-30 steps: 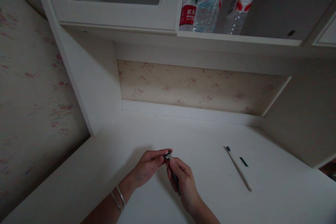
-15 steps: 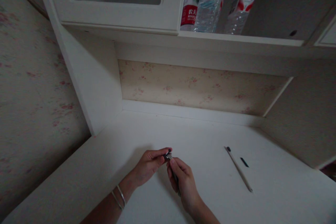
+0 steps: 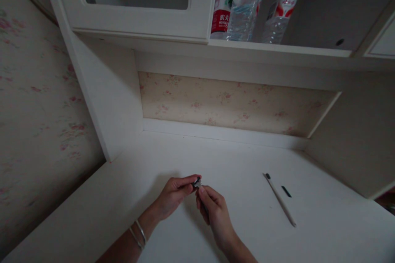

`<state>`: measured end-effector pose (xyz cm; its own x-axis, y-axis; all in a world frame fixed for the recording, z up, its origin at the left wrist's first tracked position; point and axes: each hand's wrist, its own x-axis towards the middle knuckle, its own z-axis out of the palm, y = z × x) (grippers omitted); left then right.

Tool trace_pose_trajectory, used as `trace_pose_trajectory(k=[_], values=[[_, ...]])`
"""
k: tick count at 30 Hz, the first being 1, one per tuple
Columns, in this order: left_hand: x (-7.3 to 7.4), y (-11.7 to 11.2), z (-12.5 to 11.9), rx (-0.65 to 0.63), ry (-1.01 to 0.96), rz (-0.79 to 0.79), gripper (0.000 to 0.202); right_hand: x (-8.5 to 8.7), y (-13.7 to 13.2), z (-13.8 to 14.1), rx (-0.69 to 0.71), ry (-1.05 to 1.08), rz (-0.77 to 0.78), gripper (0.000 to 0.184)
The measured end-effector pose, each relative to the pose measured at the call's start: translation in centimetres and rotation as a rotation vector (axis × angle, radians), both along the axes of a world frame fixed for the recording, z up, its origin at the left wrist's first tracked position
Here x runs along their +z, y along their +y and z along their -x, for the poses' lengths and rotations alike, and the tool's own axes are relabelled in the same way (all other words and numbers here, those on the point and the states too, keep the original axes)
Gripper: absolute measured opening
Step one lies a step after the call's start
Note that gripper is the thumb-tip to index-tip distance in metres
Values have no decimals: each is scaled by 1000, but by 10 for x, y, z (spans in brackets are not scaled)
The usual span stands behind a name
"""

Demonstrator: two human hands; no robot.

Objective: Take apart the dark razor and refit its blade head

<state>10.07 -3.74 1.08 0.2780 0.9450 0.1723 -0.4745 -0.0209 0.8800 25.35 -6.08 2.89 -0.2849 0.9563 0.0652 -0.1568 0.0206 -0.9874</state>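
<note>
Both hands meet low over the white desk (image 3: 173, 156). My left hand (image 3: 173, 194), with thin bangles on its wrist, pinches the small dark and silver tip (image 3: 197, 182) of a pen. My right hand (image 3: 212, 210) is wrapped round the dark pen barrel (image 3: 205, 207), which runs down through its fingers. The fingertips of the two hands touch at the tip. Most of the barrel is hidden in my right hand.
A long thin white pen part (image 3: 280, 200) with a dark end lies on the desk to the right, a small black piece (image 3: 286, 191) beside it. Water bottles (image 3: 243, 8) stand on the shelf above. A cabinet door (image 3: 135, 4) hangs upper left.
The hands stay in nearly the same spot; the fingers shift slightly at the pen tip. The view has tilted a little.
</note>
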Motion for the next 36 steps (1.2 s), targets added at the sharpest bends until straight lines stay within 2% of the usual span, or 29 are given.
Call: trace_pose_trajectory(k=[10,14,22,28,36], values=[[-2,0,4,-59,-30,-28,31,-4,-2,2,72,14,38,47],[0,-1,4,-103,-86,-30,28,-9,-3,4,101,1,-27,44],[3,-4,4,-163,-149,-4,24,-9,-12,8,31,-91,-208,38],[4,-5,5,-165,-151,-3,25,-9,-15,7,59,-96,-208,39],[4,-6,4,-189,-183,-2,24,-16,-15,8,-13,-98,-213,35]])
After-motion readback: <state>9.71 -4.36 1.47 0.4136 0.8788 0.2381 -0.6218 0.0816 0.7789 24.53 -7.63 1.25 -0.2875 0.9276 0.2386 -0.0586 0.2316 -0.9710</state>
